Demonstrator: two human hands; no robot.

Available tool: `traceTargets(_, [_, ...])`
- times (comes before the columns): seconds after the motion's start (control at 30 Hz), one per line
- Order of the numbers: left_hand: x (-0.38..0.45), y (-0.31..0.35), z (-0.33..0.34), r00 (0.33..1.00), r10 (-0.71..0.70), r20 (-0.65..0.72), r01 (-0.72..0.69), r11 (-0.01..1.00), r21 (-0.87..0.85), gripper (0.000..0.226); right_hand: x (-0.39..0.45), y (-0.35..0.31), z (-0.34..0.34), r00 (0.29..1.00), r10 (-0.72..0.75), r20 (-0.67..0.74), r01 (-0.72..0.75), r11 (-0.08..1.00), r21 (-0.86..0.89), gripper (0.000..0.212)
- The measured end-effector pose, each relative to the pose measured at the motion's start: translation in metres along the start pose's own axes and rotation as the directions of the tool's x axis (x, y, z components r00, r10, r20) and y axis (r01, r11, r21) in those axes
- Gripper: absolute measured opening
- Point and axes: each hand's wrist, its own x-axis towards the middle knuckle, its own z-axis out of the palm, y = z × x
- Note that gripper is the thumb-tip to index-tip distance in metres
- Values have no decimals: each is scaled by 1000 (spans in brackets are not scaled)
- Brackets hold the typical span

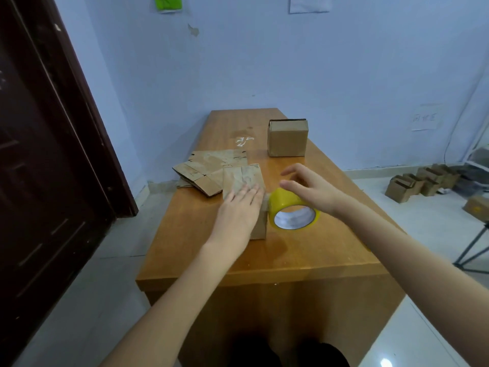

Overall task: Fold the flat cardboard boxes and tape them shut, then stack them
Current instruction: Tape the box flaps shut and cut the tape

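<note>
- Left hand [238, 207] lies flat, fingers straight and together, pressing down on the top of a small brown cardboard box [244, 181] that stands near the middle of the long orange-brown wooden table [304, 255]
- Dark brown wooden door [39, 154] fills the left edge, beside a pale blue painted wall [264, 62]
- Flattened brown cardboard box blanks [209, 168] lie in a loose overlapping pile on the table's left side, just behind and to the left of the pressed box, one corner jutting over the table edge
- Yellow roll of packing tape [291, 207] sits tilted against the right side of the pressed box, its white core facing the camera
- Right hand [309, 186] is over the top of the tape roll with fingers spread and loosely curved; whether it grips the roll or only rests on it cannot be told
- Folded brown cardboard cube box [287, 137] stands upright at the far right of the table, well apart from both hands
- Further small brown cardboard boxes [418, 181] sit in a row on the white tiled floor [423, 221] at right, by the wall
- Black metal stand legs [473, 250] show at the right edge
</note>
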Motion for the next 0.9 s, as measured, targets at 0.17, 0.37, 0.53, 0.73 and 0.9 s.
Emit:
traceTargets(0.17, [5, 1, 0, 995, -89, -39, 84, 991, -101, 67, -21, 17, 13, 982, -125, -141, 124, 992, -12, 59])
traceTargets(0.37, [2, 0, 5, 988, -120, -101, 112, 990, -86, 66, -26, 27, 30, 967, -3, -253, 51, 981, 186, 51])
traceTargets(0.53, [-9, -1, 6, 973, -127, -191, 94, 980, -176, 56, -34, 20, 44, 913, 4, -408, 115, 957, 266, 36])
traceTargets(0.73, [-26, -6, -9, 960, -150, -237, 77, 954, -291, 41, -50, 2, 41, 905, -3, -425, 132, 952, 276, 38])
traceTargets(0.9, [-22, -9, -4, 992, -67, -104, 47, 983, -180, 70, -49, 2, 33, 901, -11, -433, 101, 977, 187, 31])
